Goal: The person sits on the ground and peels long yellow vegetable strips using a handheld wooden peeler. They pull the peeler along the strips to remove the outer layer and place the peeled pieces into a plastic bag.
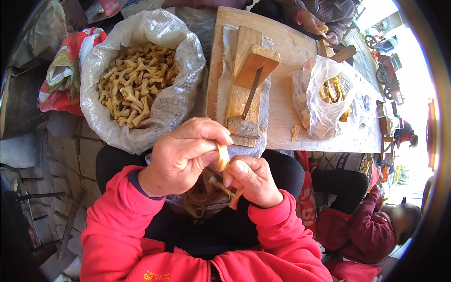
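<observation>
My left hand (183, 155) and my right hand (252, 178) meet above my lap, both gripping one yellowish-tan strip (222, 158), bent in a curve between the fingertips. A flared end of a strip (236, 199) hangs below my right hand. More pale strips (202, 197) lie in plastic on my lap, partly hidden by my hands. Just beyond my fingers stands a wooden block jig (243, 105) with a narrow metal blade (252, 93) slanting between its raised block and its base. It rests on a grey towel (265, 123).
A white woven sack (172, 116) full of short knotted tan pieces (137, 84) stands at the left. On the wooden table (282, 102), a clear plastic bag (317, 120) holds more strips. Another person's hands (315, 26) are at the far edge; a person in dark red (370, 229) sits at the right.
</observation>
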`<state>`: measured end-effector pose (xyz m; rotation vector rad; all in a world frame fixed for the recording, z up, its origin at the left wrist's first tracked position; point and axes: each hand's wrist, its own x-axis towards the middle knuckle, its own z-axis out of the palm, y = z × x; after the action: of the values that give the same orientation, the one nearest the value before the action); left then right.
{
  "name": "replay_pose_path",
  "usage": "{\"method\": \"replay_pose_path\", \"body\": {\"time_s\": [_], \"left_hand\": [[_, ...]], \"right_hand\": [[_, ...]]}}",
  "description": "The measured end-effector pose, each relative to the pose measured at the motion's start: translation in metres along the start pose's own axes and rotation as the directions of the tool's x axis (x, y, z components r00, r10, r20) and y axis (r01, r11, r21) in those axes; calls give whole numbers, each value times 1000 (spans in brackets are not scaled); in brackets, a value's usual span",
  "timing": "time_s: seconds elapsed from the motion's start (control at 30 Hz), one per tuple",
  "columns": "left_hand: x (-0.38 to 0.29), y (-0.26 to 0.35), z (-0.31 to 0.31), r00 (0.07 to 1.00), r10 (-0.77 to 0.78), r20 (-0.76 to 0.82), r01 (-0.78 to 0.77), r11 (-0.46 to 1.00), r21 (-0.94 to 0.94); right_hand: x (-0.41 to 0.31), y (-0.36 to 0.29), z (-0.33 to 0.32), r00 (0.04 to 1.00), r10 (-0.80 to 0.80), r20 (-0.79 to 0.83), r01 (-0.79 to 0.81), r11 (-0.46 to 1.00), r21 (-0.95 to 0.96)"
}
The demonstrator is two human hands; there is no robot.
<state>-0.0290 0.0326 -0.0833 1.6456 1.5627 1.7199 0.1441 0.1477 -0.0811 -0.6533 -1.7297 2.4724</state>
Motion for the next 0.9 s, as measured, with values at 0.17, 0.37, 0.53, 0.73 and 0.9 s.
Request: {"method": "replay_pose_path", "body": {"time_s": [0.17, 0.37, 0.53, 0.73, 0.9], "left_hand": [[7, -4, -19, 989, -38, -140, 29, 998, -61], [-1, -8, -9, 822, -543, 173, 506, 557, -658], [-2, -5, -3, 774, -570, 274, 595, 508, -624], [25, -12, 11, 838, -544, 50, 483, 696, -532], [39, -41, 36, 854, -488, -181, 419, 851, -315]], "right_hand": [[4, 7, -6, 998, -66, 20, 59, 961, 270], [5, -1, -7, 998, 57, -36, -53, 994, 98], [0, -16, -3, 986, 90, -139, -87, 996, 28], [15, -26, -16, 746, -490, -451, 302, 853, -426], [53, -17, -33, 604, -629, -489, 54, 644, -763]]}}
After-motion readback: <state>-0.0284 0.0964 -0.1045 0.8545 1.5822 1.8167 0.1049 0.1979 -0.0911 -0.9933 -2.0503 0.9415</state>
